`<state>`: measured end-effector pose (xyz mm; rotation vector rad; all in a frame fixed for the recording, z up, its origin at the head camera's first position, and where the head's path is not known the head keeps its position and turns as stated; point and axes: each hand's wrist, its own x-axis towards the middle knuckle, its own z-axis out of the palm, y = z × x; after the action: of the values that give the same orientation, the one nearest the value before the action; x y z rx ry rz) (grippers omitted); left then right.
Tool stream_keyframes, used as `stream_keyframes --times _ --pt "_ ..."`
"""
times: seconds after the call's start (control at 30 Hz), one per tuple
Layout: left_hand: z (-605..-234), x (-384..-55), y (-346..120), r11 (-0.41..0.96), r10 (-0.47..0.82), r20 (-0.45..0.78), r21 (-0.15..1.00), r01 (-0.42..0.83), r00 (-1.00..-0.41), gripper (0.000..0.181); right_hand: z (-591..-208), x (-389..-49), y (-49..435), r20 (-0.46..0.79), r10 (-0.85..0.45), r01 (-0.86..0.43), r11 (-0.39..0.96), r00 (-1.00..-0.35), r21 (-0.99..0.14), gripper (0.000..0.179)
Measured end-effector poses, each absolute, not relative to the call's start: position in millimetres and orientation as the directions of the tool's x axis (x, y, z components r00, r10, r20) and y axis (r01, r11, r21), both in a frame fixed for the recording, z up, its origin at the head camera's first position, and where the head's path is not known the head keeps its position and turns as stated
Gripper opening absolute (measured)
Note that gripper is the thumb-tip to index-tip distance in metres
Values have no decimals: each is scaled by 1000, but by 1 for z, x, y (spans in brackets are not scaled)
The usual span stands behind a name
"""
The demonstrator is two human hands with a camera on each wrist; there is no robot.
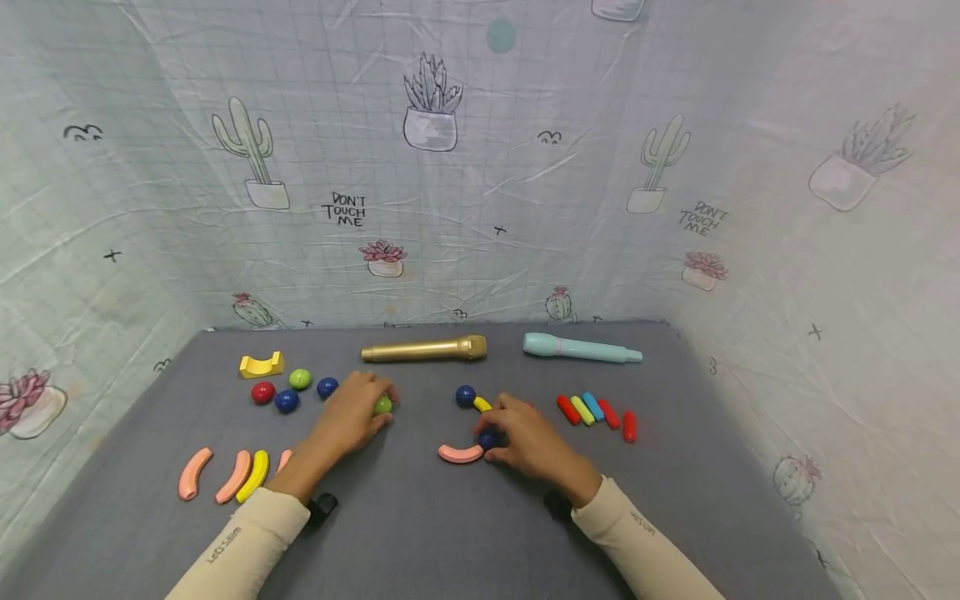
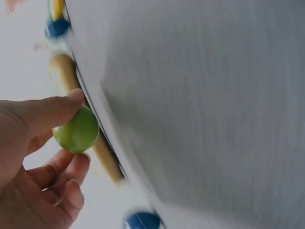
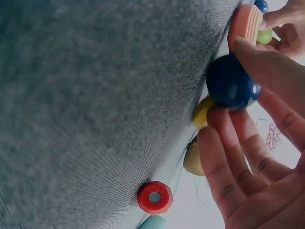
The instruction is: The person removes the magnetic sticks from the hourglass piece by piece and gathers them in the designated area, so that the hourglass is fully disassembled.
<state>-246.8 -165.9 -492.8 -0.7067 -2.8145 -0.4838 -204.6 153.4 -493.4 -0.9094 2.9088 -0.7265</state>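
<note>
My left hand [image 1: 347, 422] pinches a green ball [image 2: 78, 130] between thumb and fingers, left of the table's middle. My right hand [image 1: 534, 439] grips a dark blue ball [image 3: 230, 82] between its thumb and fingertips. Right at that ball lies one end of a pink curved piece [image 1: 459, 454], its ribbed side showing in the right wrist view. Just beyond the right hand, another blue ball [image 1: 465, 396] meets a short yellow piece [image 1: 482, 404], partly covered by the fingers.
Gold [image 1: 423, 349] and pale teal [image 1: 582, 347] microphones lie at the back. At left are a yellow cradle-shaped block [image 1: 262, 365], several balls including a red one [image 1: 262, 393], and curved pink and yellow [image 1: 253, 477] pieces. Several short coloured sticks [image 1: 582, 410] lie at right.
</note>
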Motion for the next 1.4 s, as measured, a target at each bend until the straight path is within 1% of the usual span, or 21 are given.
stream_keyframes --times 0.1,0.23,0.33,0.4,0.53,0.63,0.77,0.9,1.07,1.17,1.27,1.33,1.4 --pt "-487 -264 -187 863 387 247 242 443 -888 23 -491 -204 154 102 -569 -548 706 -816 -447 36" --pt "-483 -281 -207 878 370 215 236 416 -904 22 -487 -203 155 59 -593 -545 692 -803 -472 37" --pt "-483 -288 -212 886 358 196 236 398 -913 23 -485 -204 156 72 -608 -563 676 -791 -475 39" --pt "-481 -288 -212 895 354 204 208 394 -913 25 -484 -206 157 85 -612 -574 673 -786 -467 41" --pt "-476 -277 -199 893 371 268 159 421 -889 32 -484 -210 158 86 -624 -594 679 -776 -432 40" --pt "-474 -260 -180 863 415 296 172 475 -860 35 -484 -212 158 69 -636 -600 679 -768 -423 39" --pt "-475 -234 -147 790 520 253 223 572 -816 34 -485 -214 157 47 -636 -588 680 -770 -437 38" --pt "-482 -214 -119 721 615 199 251 646 -763 34 -487 -215 153 62 -635 -591 675 -770 -441 37" --pt "-492 -204 -98 679 670 217 209 704 -710 32 -489 -215 148 97 -641 -605 649 -761 -461 35" --pt "-496 -202 -94 674 675 255 170 719 -692 29 -491 -215 145 108 -642 -608 638 -759 -473 34" --pt "-500 -202 -95 671 674 275 162 724 -686 27 -491 -214 142 107 -632 -597 644 -768 -478 34" --pt "-502 -202 -98 668 671 276 177 723 -688 27 -490 -214 140 103 -624 -590 652 -774 -476 34" --pt "-504 -200 -102 663 661 267 228 713 -701 24 -490 -213 138 98 -620 -585 659 -778 -473 34"
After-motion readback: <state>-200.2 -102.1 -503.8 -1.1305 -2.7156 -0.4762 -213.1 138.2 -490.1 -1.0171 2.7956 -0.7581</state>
